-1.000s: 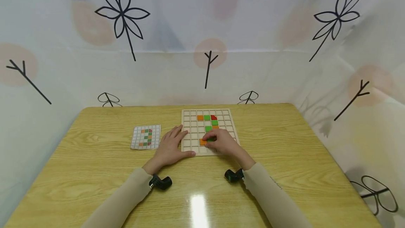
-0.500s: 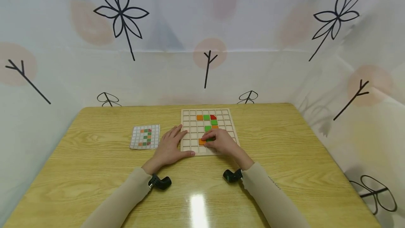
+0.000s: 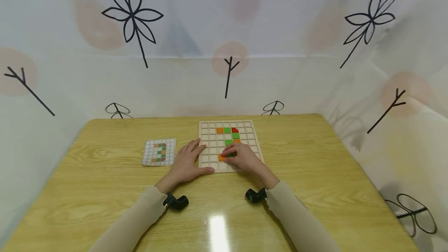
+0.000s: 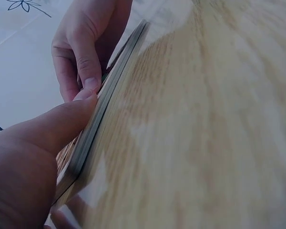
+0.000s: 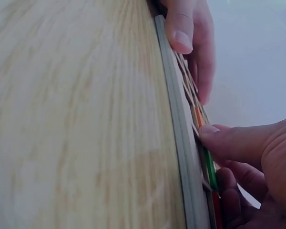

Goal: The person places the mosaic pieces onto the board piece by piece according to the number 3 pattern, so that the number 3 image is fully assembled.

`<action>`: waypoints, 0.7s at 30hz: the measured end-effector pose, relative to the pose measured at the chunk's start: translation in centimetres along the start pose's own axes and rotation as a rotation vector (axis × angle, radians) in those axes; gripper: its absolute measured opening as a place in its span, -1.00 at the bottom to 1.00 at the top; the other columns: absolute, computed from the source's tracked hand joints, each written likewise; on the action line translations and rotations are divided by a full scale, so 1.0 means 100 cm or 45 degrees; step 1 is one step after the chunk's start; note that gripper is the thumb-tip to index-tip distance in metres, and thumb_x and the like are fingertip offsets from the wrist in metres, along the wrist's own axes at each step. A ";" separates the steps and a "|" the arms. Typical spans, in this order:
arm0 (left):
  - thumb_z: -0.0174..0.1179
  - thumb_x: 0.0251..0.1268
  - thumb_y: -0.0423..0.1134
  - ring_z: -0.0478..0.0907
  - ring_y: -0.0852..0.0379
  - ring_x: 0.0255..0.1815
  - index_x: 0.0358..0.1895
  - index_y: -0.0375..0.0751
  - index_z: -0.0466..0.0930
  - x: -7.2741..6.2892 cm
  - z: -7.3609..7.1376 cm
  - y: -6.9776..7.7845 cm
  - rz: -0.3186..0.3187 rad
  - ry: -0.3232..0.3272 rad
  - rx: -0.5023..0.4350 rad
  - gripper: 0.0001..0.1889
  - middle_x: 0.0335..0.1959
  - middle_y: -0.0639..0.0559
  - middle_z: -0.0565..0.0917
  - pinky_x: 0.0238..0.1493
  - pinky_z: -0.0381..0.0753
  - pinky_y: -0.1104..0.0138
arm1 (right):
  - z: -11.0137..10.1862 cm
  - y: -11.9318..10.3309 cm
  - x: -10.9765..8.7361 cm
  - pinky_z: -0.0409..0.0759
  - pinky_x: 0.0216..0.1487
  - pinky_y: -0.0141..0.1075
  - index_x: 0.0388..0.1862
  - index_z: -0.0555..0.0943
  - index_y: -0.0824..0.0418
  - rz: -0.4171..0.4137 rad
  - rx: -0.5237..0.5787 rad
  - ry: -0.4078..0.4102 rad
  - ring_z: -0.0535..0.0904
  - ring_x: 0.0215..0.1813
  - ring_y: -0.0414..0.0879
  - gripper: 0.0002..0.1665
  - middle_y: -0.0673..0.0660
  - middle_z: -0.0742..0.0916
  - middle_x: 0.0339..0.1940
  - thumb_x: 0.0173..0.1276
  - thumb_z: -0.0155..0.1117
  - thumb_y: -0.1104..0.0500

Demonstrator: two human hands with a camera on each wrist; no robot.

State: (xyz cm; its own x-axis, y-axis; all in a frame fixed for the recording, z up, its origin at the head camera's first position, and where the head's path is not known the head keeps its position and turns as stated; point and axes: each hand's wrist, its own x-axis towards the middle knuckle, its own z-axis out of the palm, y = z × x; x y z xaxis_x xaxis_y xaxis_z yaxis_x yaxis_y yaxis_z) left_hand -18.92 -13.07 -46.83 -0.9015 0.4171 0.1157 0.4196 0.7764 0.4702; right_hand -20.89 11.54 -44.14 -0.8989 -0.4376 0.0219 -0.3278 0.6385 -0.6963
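Note:
A pale wooden grid board lies on the table with orange, green and red tiles in some of its cells. My left hand rests along its left side, fingers spread, with the thumb on the front edge. Low on the board, my right hand pinches a green tile between thumb and fingers, mostly hidden from above. To its left is an orange tile. The right wrist view shows a red tile on the green one's other side. Farther up sit a green tile and a red quarter-round tile.
Left of the board, a paper card printed with a grid of coloured squares lies on the wooden table. A patterned white cloth hangs behind and at both sides. Each wrist carries a small black camera.

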 end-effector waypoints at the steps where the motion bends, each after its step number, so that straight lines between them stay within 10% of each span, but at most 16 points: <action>1: 0.26 0.14 0.39 -0.08 -0.17 0.59 0.52 -0.11 0.28 0.000 0.000 0.000 -0.002 0.001 -0.009 -0.03 0.60 -0.13 0.06 0.46 -0.02 -0.19 | 0.000 0.000 0.000 0.53 0.18 -0.07 -0.13 0.81 0.14 -0.005 0.003 -0.001 0.57 0.16 0.02 -0.82 0.01 0.72 -0.01 0.29 0.45 0.26; 21: 0.34 0.19 0.23 0.22 -0.14 0.48 0.39 -0.14 0.45 0.004 -0.006 0.008 -0.078 0.008 -0.032 -0.23 0.52 -0.07 0.27 0.38 0.29 -0.06 | 0.000 0.002 -0.005 0.57 0.09 -0.10 -0.13 0.80 0.12 -0.071 -0.081 0.035 0.59 0.09 -0.02 -0.82 0.00 0.71 -0.02 0.28 0.46 0.25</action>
State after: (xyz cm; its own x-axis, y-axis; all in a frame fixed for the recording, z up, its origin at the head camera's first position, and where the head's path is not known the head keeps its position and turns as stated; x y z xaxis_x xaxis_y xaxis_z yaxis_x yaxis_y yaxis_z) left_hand -18.99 -12.61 -45.89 -0.9260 0.3662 0.0915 0.3609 0.7882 0.4985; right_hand -20.50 11.90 -44.24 -0.8862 -0.4564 0.0798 -0.3945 0.6529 -0.6466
